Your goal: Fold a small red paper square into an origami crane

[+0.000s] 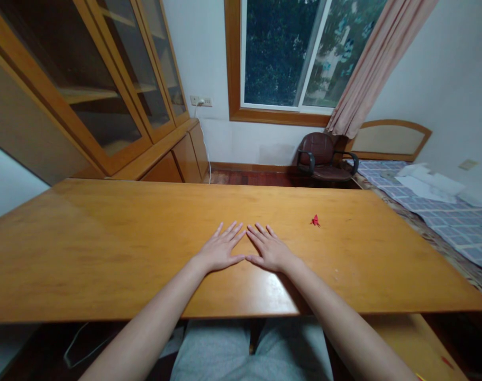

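Note:
My left hand and my right hand lie flat, palms down, on the wooden table. Their fingers are stretched out and their thumbs and forefingers nearly touch, framing a small triangle of tabletop. Neither hand holds anything. A small red folded paper figure stands on the table to the right of my right hand, a little farther away and apart from it.
A wooden cabinet with glass doors stands at the left. Under the window sits a dark red armchair. A bed with a checked cover and white papers lies to the right. A pink curtain hangs beside the window.

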Demonstrator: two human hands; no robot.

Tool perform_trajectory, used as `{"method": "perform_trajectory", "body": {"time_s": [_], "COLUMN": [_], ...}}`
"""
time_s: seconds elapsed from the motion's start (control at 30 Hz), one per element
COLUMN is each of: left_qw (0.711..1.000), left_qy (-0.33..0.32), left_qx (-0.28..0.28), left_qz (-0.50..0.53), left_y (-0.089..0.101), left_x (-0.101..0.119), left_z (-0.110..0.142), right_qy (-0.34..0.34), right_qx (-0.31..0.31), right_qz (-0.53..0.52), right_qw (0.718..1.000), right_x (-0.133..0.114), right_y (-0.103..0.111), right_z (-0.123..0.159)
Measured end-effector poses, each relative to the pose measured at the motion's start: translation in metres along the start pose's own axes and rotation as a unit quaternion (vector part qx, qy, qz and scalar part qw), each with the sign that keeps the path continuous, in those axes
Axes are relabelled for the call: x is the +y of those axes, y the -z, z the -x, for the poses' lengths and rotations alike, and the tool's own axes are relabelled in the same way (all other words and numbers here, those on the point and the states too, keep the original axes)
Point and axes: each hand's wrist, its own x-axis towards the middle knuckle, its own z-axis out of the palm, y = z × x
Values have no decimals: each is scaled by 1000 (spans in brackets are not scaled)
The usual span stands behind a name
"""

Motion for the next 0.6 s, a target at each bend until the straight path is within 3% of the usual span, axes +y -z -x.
{"method": "perform_trajectory", "body": {"time_s": [0.6], "left_qw": [1000], "left_qy": [-8], "left_qx": [9], "left_qz": [-9], "left_y": [2], "left_x": [1], "left_z": [1], "right_qy": [3], "right_qx": [-4], "right_qz": [5], "right_qw": [1000], "right_x": [0], "right_y": [2], "right_z": [0]}}
